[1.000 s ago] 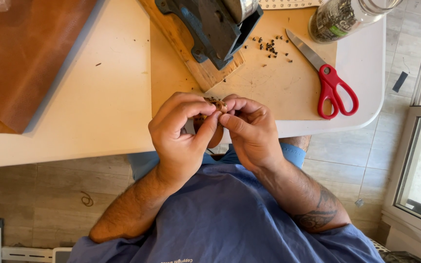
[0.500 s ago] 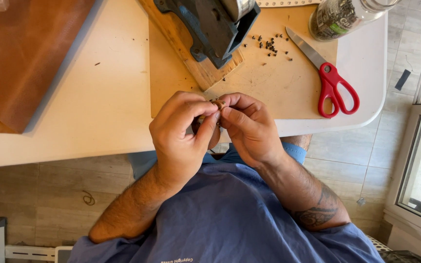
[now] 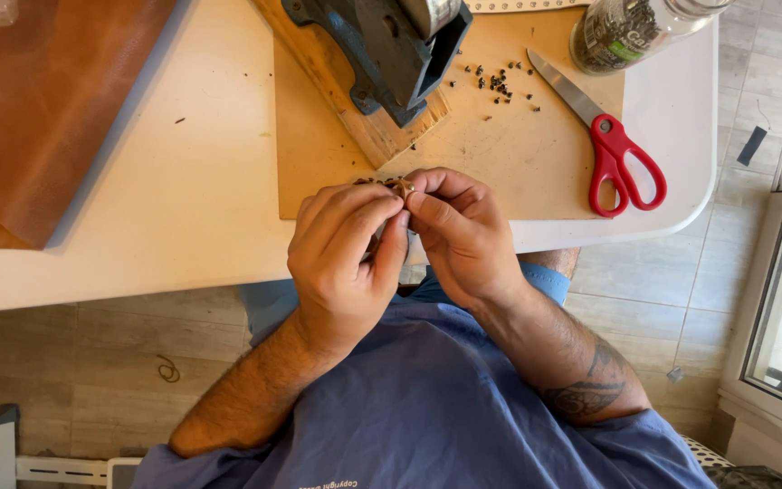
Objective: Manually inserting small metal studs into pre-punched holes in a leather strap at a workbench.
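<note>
Both hands, left (image 3: 341,263) and right (image 3: 463,240), pinch a small brown studded leather piece (image 3: 397,186) above the tan board (image 3: 518,154).

Upper left, the leather (image 3: 47,109) looks smooth and brown; upper right, scissors (image 3: 604,136) pair bright metal blades with glossy red plastic handles beside a glass jar (image 3: 631,32).

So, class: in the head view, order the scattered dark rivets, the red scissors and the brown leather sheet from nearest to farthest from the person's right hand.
From the right hand:
1. Scattered dark rivets, just beyond it on the tan mat.
2. Red scissors, off to its right.
3. Brown leather sheet, far across the table on the left.
</note>
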